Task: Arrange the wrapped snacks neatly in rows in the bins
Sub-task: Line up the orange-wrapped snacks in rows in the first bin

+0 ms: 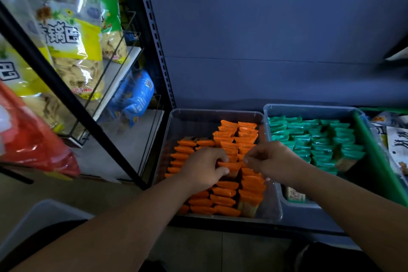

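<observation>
head view | clear plastic bin (192,123) holds rows of orange wrapped snack packets (223,200), long axes left-to-right | left-hand grip (203,168) curled round one orange packet (230,166) mid-bin | right-hand grip (271,161) curled just right of it, hold unclear | left nearer | teal wrapped packets (320,139) fill the neighbouring clear bin (309,107)

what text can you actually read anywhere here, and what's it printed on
"锅巴": large outlined characters on the yellow-and-clear bag on the left rack.
"巴": on a second bag at the left edge, cut off.
Too blurred to read: blue bag, orange snacks, green snacks, white packets far right.
</observation>
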Demonstrator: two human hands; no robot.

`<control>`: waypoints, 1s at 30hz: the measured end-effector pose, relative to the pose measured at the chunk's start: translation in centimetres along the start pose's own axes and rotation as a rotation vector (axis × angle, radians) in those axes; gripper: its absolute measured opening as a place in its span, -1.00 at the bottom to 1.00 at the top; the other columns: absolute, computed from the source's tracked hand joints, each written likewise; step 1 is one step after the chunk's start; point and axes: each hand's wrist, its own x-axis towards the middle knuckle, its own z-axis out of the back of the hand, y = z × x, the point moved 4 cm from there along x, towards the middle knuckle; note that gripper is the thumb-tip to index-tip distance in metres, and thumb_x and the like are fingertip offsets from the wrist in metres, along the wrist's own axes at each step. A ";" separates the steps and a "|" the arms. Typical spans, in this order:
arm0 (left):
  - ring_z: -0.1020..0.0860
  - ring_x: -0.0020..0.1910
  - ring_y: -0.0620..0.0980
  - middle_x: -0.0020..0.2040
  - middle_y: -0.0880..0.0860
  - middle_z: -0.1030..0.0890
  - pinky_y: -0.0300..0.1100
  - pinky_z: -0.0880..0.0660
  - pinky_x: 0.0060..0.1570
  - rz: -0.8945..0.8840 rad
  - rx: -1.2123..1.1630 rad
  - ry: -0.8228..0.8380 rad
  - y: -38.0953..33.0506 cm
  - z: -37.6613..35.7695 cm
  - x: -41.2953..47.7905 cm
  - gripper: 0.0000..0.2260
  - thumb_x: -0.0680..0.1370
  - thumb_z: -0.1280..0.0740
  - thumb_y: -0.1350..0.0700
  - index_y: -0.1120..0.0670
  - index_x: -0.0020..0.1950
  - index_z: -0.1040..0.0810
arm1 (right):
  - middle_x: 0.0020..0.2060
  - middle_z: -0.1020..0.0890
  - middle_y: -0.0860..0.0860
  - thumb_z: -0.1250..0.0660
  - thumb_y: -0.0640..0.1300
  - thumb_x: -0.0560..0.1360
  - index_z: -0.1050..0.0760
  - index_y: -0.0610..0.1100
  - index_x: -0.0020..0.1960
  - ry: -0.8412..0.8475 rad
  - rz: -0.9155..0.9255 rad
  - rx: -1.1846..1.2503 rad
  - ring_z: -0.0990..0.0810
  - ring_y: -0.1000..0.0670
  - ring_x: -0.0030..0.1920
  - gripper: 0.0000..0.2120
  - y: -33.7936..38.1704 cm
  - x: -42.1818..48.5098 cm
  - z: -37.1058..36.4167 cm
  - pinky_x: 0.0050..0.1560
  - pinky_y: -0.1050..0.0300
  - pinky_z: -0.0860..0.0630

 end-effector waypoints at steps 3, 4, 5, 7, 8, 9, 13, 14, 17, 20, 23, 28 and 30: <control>-0.59 0.03 -0.17 0.02 -0.14 -0.64 -0.12 -0.56 0.07 -0.100 -0.153 -0.102 -1.9 3.0 -2.1 -0.85 0.54 -0.50 0.00 -0.08 0.09 -0.62 | -0.06 -0.69 0.04 -0.49 0.01 0.53 -0.61 0.06 0.15 -0.018 0.039 0.010 -0.68 0.00 -0.05 -0.79 2.6 -1.6 0.5 0.02 0.07 -0.62; -0.59 -0.04 -0.18 -0.05 -0.13 -0.65 -0.11 -0.57 0.01 -0.115 -0.212 -0.139 -2.8 4.2 -2.9 -0.87 0.53 -0.52 0.02 -0.09 0.03 -0.62 | -0.02 -0.68 0.05 -0.50 0.01 0.52 -0.60 0.05 0.21 -0.035 0.069 0.040 -0.67 0.02 0.00 -0.72 3.8 -2.2 0.8 0.02 0.14 -0.59; -0.60 -0.10 -0.18 -0.11 -0.12 -0.66 -0.11 -0.58 -0.05 -0.133 -0.268 -0.160 -3.6 5.4 -4.0 -0.88 0.52 -0.53 0.02 -0.10 -0.02 -0.62 | -0.01 -0.69 0.06 -0.51 -0.01 0.51 -0.61 0.03 0.21 -0.054 0.110 0.083 -0.67 0.05 0.02 -0.72 5.1 -3.0 1.2 0.02 0.21 -0.57; -0.63 -0.14 -0.19 -0.14 -0.12 -0.68 -0.16 -0.58 -0.11 -0.173 -0.361 -0.209 -5.1 7.8 -6.0 -0.90 0.52 -0.52 0.04 -0.09 -0.04 -0.63 | -0.11 -0.72 0.08 -0.50 -0.05 0.52 -0.69 0.04 0.09 -0.093 0.178 0.169 -0.68 0.09 -0.05 -0.86 7.6 -4.9 2.0 -0.02 0.24 -0.56; -0.65 -0.13 -0.20 -0.12 -0.12 -0.69 -0.20 -0.58 -0.10 -0.187 -0.413 -0.229 -5.7 8.8 -7.1 -0.92 0.54 -0.51 0.05 -0.08 -0.01 -0.65 | -0.16 -0.73 0.09 -0.49 -0.06 0.53 -0.71 0.05 0.01 -0.107 0.202 0.197 -0.69 0.08 -0.08 -0.93 8.6 -5.8 2.4 -0.03 0.20 -0.57; -0.66 -0.09 -0.19 -0.09 -0.12 -0.71 -0.22 -0.59 -0.06 -0.199 -0.475 -0.245 -6.2 9.8 -8.2 -0.93 0.56 -0.49 0.07 -0.06 0.02 -0.66 | -0.19 -0.74 0.09 -0.48 -0.06 0.54 -0.72 0.06 -0.03 -0.121 0.221 0.221 -0.69 0.07 -0.10 -0.95 9.6 -6.8 2.6 -0.01 0.13 -0.59; -0.69 0.01 -0.09 -0.02 -0.06 -0.73 -0.07 -0.62 0.11 -0.141 -0.695 -0.277 -6.8 11.1 -11.0 -0.92 0.61 -0.43 0.11 -0.04 0.06 -0.70 | -0.13 -0.76 -0.02 -0.41 -0.09 0.59 -0.69 0.04 0.02 -0.059 0.226 0.378 -0.73 -0.13 -0.06 -0.92 11.7 -9.5 2.8 -0.01 -0.10 -0.67; -0.70 0.01 -0.06 -0.03 -0.03 -0.74 -0.02 -0.63 0.12 -0.130 -0.752 -0.270 -7.0 11.0 -11.4 -0.92 0.61 -0.43 0.13 -0.02 0.05 -0.71 | -0.12 -0.76 -0.04 -0.40 -0.10 0.61 -0.68 0.03 0.04 -0.019 0.196 0.410 -0.74 -0.14 -0.06 -0.91 11.8 -9.9 2.6 -0.03 -0.08 -0.68; -0.72 0.00 -0.03 -0.04 0.00 -0.75 -0.04 -0.65 0.12 -0.112 -0.819 -0.306 -7.4 10.7 -11.8 -0.91 0.59 -0.45 0.19 0.04 0.04 -0.73 | -0.12 -0.75 -0.07 -0.38 -0.10 0.62 -0.70 0.00 -0.01 0.017 0.139 0.470 -0.75 -0.08 -0.08 -0.88 11.5 -10.3 2.2 -0.12 0.00 -0.68; -0.71 0.00 -0.08 -0.03 -0.03 -0.75 -0.14 -0.65 0.05 -0.099 -0.845 -0.328 -7.2 10.1 -11.4 -0.90 0.59 -0.46 0.15 0.01 0.08 -0.71 | -0.12 -0.75 -0.10 -0.37 -0.12 0.62 -0.70 -0.03 0.00 0.003 0.170 0.498 -0.75 -0.08 -0.13 -0.88 11.2 -10.0 2.3 -0.19 0.05 -0.64; -0.71 -0.06 0.00 -0.05 0.03 -0.73 0.03 -0.68 0.01 -0.018 -0.866 -0.251 -6.5 8.7 -10.7 -0.82 0.54 -0.52 0.08 0.02 0.12 -0.64 | -0.17 -0.74 -0.15 -0.36 -0.13 0.63 -0.68 -0.11 0.03 -0.085 0.194 0.529 -0.72 -0.09 -0.23 -0.87 11.1 -9.0 3.2 -0.26 0.03 -0.61; -0.71 -0.15 0.06 -0.10 0.13 -0.72 -0.07 -0.65 -0.12 0.019 -0.880 -0.147 -6.6 7.1 -9.5 -0.78 0.47 -0.59 0.17 0.12 0.05 -0.64 | -0.19 -0.74 -0.17 -0.33 -0.13 0.65 -0.63 -0.21 0.03 -0.205 0.153 0.614 -0.72 -0.08 -0.25 -0.83 10.3 -7.2 4.2 -0.29 0.08 -0.63; -0.71 -0.10 0.03 -0.07 0.07 -0.72 -0.12 -0.66 -0.11 0.037 -0.889 -0.178 -6.7 7.3 -9.1 -0.79 0.47 -0.58 0.20 0.11 0.05 -0.64 | -0.16 -0.74 -0.16 -0.33 -0.11 0.65 -0.60 -0.23 0.05 -0.169 0.160 0.622 -0.74 -0.11 -0.20 -0.82 10.3 -6.7 4.5 -0.26 0.09 -0.64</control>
